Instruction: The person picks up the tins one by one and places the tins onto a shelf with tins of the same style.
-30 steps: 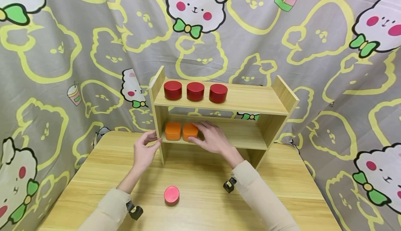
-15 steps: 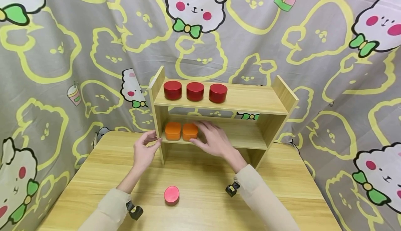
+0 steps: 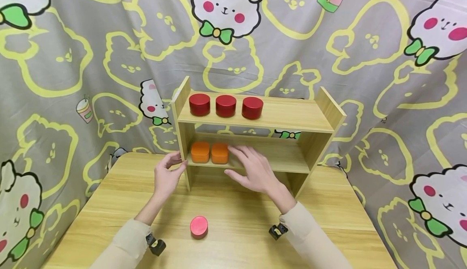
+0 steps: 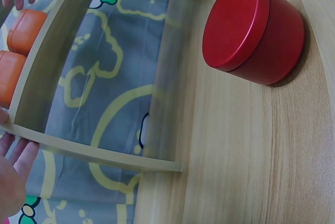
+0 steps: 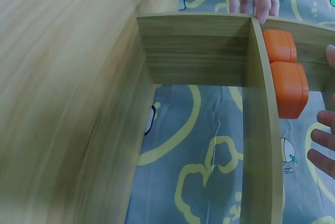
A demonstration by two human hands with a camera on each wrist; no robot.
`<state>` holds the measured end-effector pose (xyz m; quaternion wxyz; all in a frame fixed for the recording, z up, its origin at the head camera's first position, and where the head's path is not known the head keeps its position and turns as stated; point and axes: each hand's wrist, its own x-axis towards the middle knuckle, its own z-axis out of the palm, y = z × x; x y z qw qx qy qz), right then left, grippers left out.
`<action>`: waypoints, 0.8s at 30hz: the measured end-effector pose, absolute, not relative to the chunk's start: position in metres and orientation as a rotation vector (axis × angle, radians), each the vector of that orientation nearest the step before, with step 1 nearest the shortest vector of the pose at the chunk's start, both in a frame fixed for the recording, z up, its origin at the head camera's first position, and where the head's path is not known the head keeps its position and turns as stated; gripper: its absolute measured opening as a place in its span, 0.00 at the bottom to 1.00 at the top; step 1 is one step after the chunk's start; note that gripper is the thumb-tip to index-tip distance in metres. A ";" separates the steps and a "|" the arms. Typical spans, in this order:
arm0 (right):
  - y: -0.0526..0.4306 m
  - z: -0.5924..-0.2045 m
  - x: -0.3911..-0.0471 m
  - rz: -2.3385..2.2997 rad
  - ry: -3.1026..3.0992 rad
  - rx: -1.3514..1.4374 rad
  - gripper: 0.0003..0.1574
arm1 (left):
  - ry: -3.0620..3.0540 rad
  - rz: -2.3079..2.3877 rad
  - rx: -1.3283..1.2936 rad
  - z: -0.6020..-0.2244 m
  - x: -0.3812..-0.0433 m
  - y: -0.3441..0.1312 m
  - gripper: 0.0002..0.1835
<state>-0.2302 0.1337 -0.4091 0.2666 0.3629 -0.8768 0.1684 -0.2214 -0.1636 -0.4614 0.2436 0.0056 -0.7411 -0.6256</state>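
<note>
A wooden shelf (image 3: 292,112) stands on the table. My left hand (image 3: 168,175) holds its left side panel at the middle board, thumb in front and fingers on the outer face, as the left wrist view shows. On that middle board sit two orange rounded-square boxes, the left one (image 3: 200,152) near the panel and the right one (image 3: 220,153) beside it. My right hand (image 3: 255,169) is just right of the second box, fingers spread and holding nothing. In the right wrist view a gap shows between its fingers (image 5: 324,139) and the orange box (image 5: 289,89).
Three round red tins, one of them the middle tin (image 3: 226,106), line the left half of the top board. Another red tin (image 3: 199,227) stands on the table (image 3: 233,244) in front, between my forearms. A patterned curtain (image 3: 233,66) hangs behind.
My right hand has come off the right orange box, moving right and toward me, its fingers opening. My left hand stays at the side panel, and both boxes remain in place.
</note>
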 end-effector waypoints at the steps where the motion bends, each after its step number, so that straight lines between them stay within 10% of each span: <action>1: 0.134 -0.409 -0.228 0.460 -2.358 0.985 0.43 | -2.028 -1.703 0.014 -0.462 -0.222 -0.164 0.18; 24: 0.133 -0.443 -0.183 0.449 -2.215 1.135 0.42 | -2.025 -1.685 0.006 -0.461 -0.221 -0.164 0.18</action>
